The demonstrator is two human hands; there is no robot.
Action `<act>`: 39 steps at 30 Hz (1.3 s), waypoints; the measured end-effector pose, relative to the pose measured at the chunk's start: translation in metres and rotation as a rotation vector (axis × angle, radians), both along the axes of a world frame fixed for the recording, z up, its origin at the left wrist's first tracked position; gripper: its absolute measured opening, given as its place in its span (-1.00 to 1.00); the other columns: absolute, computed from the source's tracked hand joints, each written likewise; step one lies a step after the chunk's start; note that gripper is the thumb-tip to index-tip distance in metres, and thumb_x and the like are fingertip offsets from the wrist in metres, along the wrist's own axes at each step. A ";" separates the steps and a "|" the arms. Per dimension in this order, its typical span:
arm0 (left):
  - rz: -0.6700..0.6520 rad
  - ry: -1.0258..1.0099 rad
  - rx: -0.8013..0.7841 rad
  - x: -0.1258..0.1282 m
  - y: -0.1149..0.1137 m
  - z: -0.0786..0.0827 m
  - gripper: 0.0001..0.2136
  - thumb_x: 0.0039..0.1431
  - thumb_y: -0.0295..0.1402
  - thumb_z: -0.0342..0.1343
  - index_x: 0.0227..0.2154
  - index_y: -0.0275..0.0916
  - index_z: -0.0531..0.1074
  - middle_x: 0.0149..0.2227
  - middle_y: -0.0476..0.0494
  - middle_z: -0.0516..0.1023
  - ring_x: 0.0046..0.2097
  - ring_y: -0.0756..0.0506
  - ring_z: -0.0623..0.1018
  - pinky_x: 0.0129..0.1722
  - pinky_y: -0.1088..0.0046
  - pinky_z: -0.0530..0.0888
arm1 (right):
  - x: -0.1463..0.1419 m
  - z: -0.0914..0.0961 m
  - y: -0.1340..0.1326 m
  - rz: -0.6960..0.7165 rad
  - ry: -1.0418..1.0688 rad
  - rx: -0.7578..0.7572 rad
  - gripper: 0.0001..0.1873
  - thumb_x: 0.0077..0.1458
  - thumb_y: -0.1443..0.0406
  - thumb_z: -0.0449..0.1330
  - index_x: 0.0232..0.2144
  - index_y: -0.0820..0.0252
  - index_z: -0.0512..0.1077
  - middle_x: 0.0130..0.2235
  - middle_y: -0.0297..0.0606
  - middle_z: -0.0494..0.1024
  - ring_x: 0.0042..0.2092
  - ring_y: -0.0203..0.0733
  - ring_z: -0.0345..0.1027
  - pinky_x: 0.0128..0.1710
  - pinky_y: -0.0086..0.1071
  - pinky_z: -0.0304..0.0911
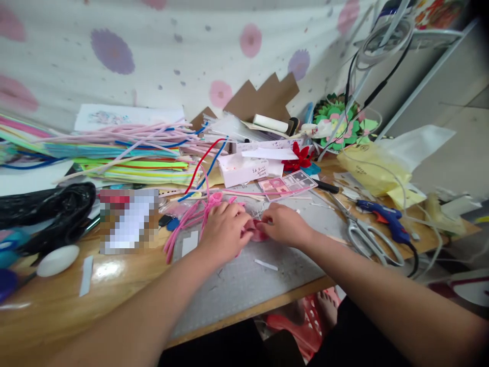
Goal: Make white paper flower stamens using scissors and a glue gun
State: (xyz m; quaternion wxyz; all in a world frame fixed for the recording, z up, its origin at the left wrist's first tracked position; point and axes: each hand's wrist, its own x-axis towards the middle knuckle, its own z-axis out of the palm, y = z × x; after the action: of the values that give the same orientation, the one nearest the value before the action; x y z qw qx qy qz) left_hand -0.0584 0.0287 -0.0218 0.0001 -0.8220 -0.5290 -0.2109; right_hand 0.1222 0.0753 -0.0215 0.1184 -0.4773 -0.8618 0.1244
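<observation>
My left hand [224, 230] and my right hand [283, 224] meet over a grey cutting mat [248, 280] near the table's front edge. Both are closed in a pinch on a small pink piece [256, 232] held between them. A bunch of pink pipe cleaners [187, 220] lies just left of my left hand, touching or running under it. The fingertips hide most of the pink piece.
Large scissors [362, 235] and a blue glue gun [385, 216] lie to the right. Stacks of coloured pipe cleaners [130, 153] and paper fill the back left. A black bag [53, 209], a white box [244, 169], a red paper flower [300, 157] and a yellow bag [372, 168] crowd the table.
</observation>
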 end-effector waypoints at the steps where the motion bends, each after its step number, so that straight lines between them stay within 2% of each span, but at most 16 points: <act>1: -0.004 -0.004 -0.001 -0.001 0.000 0.000 -0.90 -0.02 -0.39 0.22 -0.37 -0.15 0.50 -0.17 -0.16 0.47 -0.08 -0.26 0.35 -0.06 0.12 0.25 | -0.004 -0.003 0.001 -0.012 -0.003 -0.018 -0.79 0.03 0.21 0.16 -0.54 0.19 0.47 -0.38 -0.19 0.48 -0.35 -0.17 0.32 -0.39 -0.39 0.10; 4: -0.021 -0.014 -0.006 -0.005 0.001 -0.002 -0.92 0.03 -0.43 0.17 -0.37 -0.17 0.50 -0.17 -0.17 0.48 -0.10 -0.26 0.36 -0.08 0.13 0.25 | -0.012 -0.008 0.002 -0.036 0.010 -0.074 -0.86 -0.03 0.32 0.15 -0.59 0.21 0.43 -0.41 -0.22 0.47 -0.40 -0.21 0.30 -0.42 -0.42 0.07; 7: -0.027 -0.028 -0.011 -0.009 0.001 -0.003 -0.91 0.06 -0.45 0.12 -0.40 -0.17 0.50 -0.20 -0.18 0.49 -0.11 -0.26 0.36 -0.09 0.11 0.23 | -0.013 -0.003 0.001 -0.070 0.057 -0.121 -0.85 -0.05 0.36 0.12 -0.61 0.22 0.38 -0.45 -0.26 0.44 -0.41 -0.25 0.26 -0.44 -0.44 0.06; 11: -0.030 -0.075 -0.030 -0.013 0.001 -0.003 -0.88 0.03 -0.49 0.12 -0.44 -0.14 0.51 -0.26 -0.15 0.51 -0.11 -0.25 0.36 -0.07 0.10 0.20 | -0.001 0.023 -0.004 -0.134 0.158 -0.179 -0.85 -0.01 0.35 0.06 -0.59 0.20 0.31 -0.56 -0.38 0.35 -0.48 -0.30 0.18 -0.50 -0.47 0.03; 15: -0.033 -0.184 -0.053 -0.016 0.002 -0.005 -0.92 0.00 -0.46 0.16 -0.47 -0.14 0.52 -0.28 -0.15 0.51 -0.08 -0.27 0.36 -0.03 0.06 0.17 | 0.019 0.051 -0.010 -0.187 0.270 -0.192 -0.82 0.07 0.25 0.02 -0.54 0.17 0.26 -0.58 -0.44 0.22 -0.52 -0.32 0.08 -0.53 -0.47 -0.01; 18: -0.036 -0.316 -0.073 -0.017 0.002 -0.004 -0.93 0.00 -0.44 0.16 -0.48 -0.15 0.52 -0.28 -0.16 0.51 -0.09 -0.26 0.38 -0.01 0.08 0.19 | 0.027 0.060 -0.012 -0.208 0.336 -0.202 -0.82 0.06 0.20 0.05 -0.51 0.17 0.28 -0.57 -0.45 0.21 -0.52 -0.32 0.06 -0.51 -0.47 -0.02; 21: -0.055 -0.492 -0.120 -0.014 0.005 0.002 -0.87 0.04 -0.48 0.09 -0.38 -0.18 0.51 -0.25 -0.16 0.51 -0.12 -0.22 0.41 -0.04 0.14 0.26 | 0.025 0.064 -0.014 -0.234 0.388 -0.217 -0.81 0.04 0.19 0.08 -0.51 0.17 0.29 -0.58 -0.46 0.20 -0.53 -0.34 0.03 -0.51 -0.46 -0.03; 25: -0.172 -0.755 -0.297 0.000 0.017 0.018 -0.76 0.08 -0.47 0.04 -0.17 -0.23 0.45 -0.16 -0.24 0.55 -0.21 -0.15 0.50 -0.22 0.25 0.40 | 0.012 0.074 -0.018 -0.266 0.447 -0.222 -0.79 0.01 0.19 0.11 -0.56 0.18 0.28 -0.59 -0.47 0.20 -0.54 -0.35 0.01 -0.51 -0.46 -0.04; 27: -0.276 -0.873 -0.407 0.007 0.023 0.027 -0.69 0.04 -0.46 0.10 -0.09 -0.24 0.41 -0.09 -0.27 0.55 -0.23 -0.12 0.53 -0.30 0.33 0.43 | 0.006 0.083 -0.022 -0.276 0.476 -0.221 -0.81 0.00 0.21 0.10 -0.55 0.19 0.29 -0.57 -0.45 0.23 -0.52 -0.34 0.04 -0.50 -0.45 -0.02; 30: -0.408 -1.019 -0.545 0.014 0.026 0.036 -0.57 -0.05 -0.46 0.20 -0.04 -0.26 0.36 -0.12 -0.30 0.58 -0.29 -0.09 0.55 -0.39 0.42 0.42 | -0.001 0.094 -0.027 -0.281 0.513 -0.222 -0.82 0.01 0.21 0.09 -0.52 0.21 0.31 -0.54 -0.42 0.28 -0.49 -0.33 0.08 -0.48 -0.45 0.00; 34: -0.468 -1.185 -0.628 0.019 0.023 0.039 -0.58 -0.11 -0.37 0.28 -0.12 -0.29 0.40 -0.25 -0.26 0.61 -0.36 -0.05 0.54 -0.39 0.44 0.41 | -0.006 0.099 -0.026 -0.250 0.547 -0.241 -0.81 -0.04 0.20 0.15 -0.51 0.23 0.36 -0.54 -0.41 0.33 -0.47 -0.33 0.12 -0.45 -0.44 0.02; 39: -0.391 -1.327 -0.613 0.029 0.026 0.033 -0.72 -0.16 -0.22 0.32 -0.43 -0.29 0.47 -0.47 -0.07 0.55 -0.52 0.04 0.44 -0.47 0.50 0.35 | -0.007 0.088 -0.013 -0.180 0.638 -0.326 -0.81 -0.03 0.21 0.16 -0.54 0.23 0.35 -0.57 -0.41 0.34 -0.49 -0.33 0.13 -0.45 -0.43 0.02</act>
State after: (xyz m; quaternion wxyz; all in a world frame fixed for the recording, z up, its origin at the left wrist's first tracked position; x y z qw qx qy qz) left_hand -0.0295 0.0544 0.0111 -0.5845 -0.5644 -0.2978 -0.5012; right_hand 0.1156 0.0622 0.0665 0.3139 -0.5011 -0.7049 0.3917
